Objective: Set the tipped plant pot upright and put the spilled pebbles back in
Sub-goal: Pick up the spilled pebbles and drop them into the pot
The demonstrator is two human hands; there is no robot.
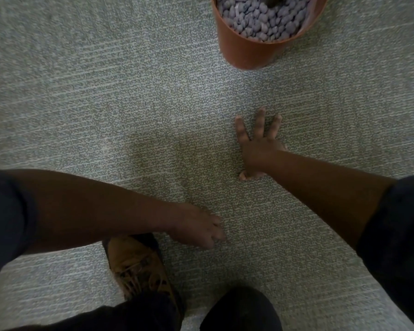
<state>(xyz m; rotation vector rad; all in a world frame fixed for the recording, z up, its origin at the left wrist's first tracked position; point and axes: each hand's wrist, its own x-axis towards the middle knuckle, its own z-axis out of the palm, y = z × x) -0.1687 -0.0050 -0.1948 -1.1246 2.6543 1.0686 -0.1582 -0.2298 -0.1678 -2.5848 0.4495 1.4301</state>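
A terracotta plant pot [246,51] stands upright on the carpet at the top of the head view, filled with grey-purple pebbles [261,15]. A dark stem base shows at the pot's top edge. My right hand [256,144] lies flat on the carpet below the pot, fingers spread, holding nothing. My left hand [198,226] hovers low over the carpet nearer to me, fingers curled together. Whether it holds a pebble is hidden. I see no loose pebbles on the carpet.
Grey-green textured carpet [105,91] covers the whole floor. A tan lace-up shoe [139,266] and dark trouser legs sit at the bottom, with a knee [242,309] at bottom centre.
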